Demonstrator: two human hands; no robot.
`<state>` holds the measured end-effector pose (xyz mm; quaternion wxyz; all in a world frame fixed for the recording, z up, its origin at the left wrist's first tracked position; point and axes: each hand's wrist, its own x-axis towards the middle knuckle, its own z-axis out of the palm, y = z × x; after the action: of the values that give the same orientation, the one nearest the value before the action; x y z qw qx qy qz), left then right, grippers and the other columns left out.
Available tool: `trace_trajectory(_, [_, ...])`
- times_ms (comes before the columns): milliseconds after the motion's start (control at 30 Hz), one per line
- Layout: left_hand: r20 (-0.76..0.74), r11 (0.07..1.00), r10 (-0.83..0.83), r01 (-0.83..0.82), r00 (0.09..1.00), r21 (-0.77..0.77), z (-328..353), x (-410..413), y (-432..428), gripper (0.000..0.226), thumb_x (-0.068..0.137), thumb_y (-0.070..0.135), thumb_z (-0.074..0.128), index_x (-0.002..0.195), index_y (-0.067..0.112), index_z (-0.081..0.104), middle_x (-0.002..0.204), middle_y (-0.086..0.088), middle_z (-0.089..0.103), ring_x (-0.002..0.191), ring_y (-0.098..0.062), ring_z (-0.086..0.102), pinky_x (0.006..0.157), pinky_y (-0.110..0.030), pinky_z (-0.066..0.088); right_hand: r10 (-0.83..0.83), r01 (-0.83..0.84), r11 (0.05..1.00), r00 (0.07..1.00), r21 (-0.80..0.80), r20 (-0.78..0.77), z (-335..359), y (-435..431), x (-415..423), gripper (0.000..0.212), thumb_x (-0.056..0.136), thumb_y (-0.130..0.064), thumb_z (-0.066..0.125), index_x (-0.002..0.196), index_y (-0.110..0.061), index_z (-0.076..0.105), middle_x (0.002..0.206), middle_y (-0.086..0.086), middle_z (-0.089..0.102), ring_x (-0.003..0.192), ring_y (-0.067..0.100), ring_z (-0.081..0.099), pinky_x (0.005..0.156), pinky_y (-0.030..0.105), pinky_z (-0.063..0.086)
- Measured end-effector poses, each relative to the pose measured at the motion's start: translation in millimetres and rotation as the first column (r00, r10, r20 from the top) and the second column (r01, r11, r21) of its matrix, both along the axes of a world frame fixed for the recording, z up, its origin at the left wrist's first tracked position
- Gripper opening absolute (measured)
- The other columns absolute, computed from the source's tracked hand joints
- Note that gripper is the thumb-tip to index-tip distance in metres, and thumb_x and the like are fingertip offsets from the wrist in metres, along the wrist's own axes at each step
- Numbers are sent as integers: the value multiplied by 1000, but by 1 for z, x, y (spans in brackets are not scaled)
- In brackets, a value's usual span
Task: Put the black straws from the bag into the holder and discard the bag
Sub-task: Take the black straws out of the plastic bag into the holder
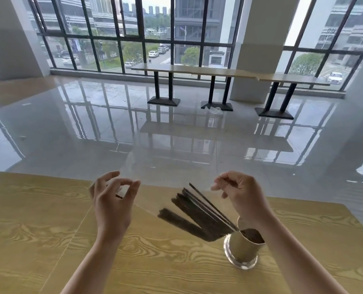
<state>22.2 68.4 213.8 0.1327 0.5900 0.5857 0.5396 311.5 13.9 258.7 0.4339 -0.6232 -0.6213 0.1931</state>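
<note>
The black straws (199,215) are thin, dark, motion-blurred sticks fanned out, their lower ends in the glass holder (243,247) on the wooden table (49,230), their long axes slanting up and away to the holder's left. A clear bag (165,183) stretches above them, pinched between the left hand (112,200) and the right hand (240,194), thumb and fingertips closed on its corners.

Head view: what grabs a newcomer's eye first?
The fan of thin black straws, blurred and leaning left out of the clear glass holder at the lower right of the light wood-grain table. Above them the left hand and right hand are raised, fingers pinched on a nearly invisible clear plastic bag stretched between them. Behind, a tall dark-framed window wall fills the top.
</note>
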Motion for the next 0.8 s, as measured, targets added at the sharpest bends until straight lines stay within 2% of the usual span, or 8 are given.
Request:
trace_trajectory(133, [135,998,51,-54,989,22,-21,-5,-10,44,74,50,78,111,29,64,130,-6,54,122,-18,45,98,-37,39,-61,57,997,996,60,67,22,6,-8,15,98,-22,61,88,-26,72,77,-16,76,53,3,66,56,38,59])
trace_trajectory(267, [509,978,119,-12,852,-208,-56,-1,-31,76,61,71,70,124,32,52,129,-4,54,119,-19,53,102,-44,47,-56,49,996,994,71,91,34,7,-11,17,99,-23,60,86,-28,69,79,-13,77,52,9,66,54,45,58])
trace_trajectory(367, [645,847,48,312,763,-431,-83,15,-37,115,47,82,74,142,25,40,136,-8,53,127,-29,52,104,-46,44,-47,41,996,996,84,74,40,10,-12,19,98,-23,61,82,-30,69,77,-15,77,53,9,67,51,34,56])
trace_trajectory(467, [813,622,-100,674,574,-399,-89,43,-33,144,42,80,80,158,24,16,162,-12,30,148,-30,30,121,-49,23,-17,14,996,999,93,35,46,13,-14,17,98,-24,60,85,-30,68,76,-16,76,56,7,67,51,20,52])
trace_trajectory(533, [871,561,-185,777,455,-286,-88,57,-24,135,46,78,82,154,19,29,160,-11,38,148,-24,34,124,-51,13,56,-59,998,989,18,135,49,16,-17,17,98,-21,62,85,-30,68,74,-11,76,55,6,67,54,21,52])
trace_trajectory(600, [894,546,-228,811,386,-211,-85,68,-17,106,51,77,81,138,22,53,143,-6,60,139,-22,47,122,-50,18,66,-71,997,976,17,207,56,19,-14,11,96,-20,65,91,-25,72,75,-10,76,54,3,65,59,25,53])
trace_trajectory(700, [938,514,-190,844,290,-157,-88,80,-16,100,51,77,80,134,28,55,140,-10,62,137,-30,48,118,-49,29,59,-92,990,957,103,283,75,23,-7,8,94,-21,68,93,-22,76,77,-10,77,54,-8,62,54,8,44])
trace_trajectory(800, [962,469,-211,881,173,-55,-90,91,-21,90,62,67,82,130,13,58,137,-14,63,133,-37,52,118,-58,29,106,-123,991,956,45,273,82,21,-5,9,94,-19,68,92,-23,75,75,-10,77,49,2,65,52,15,50])
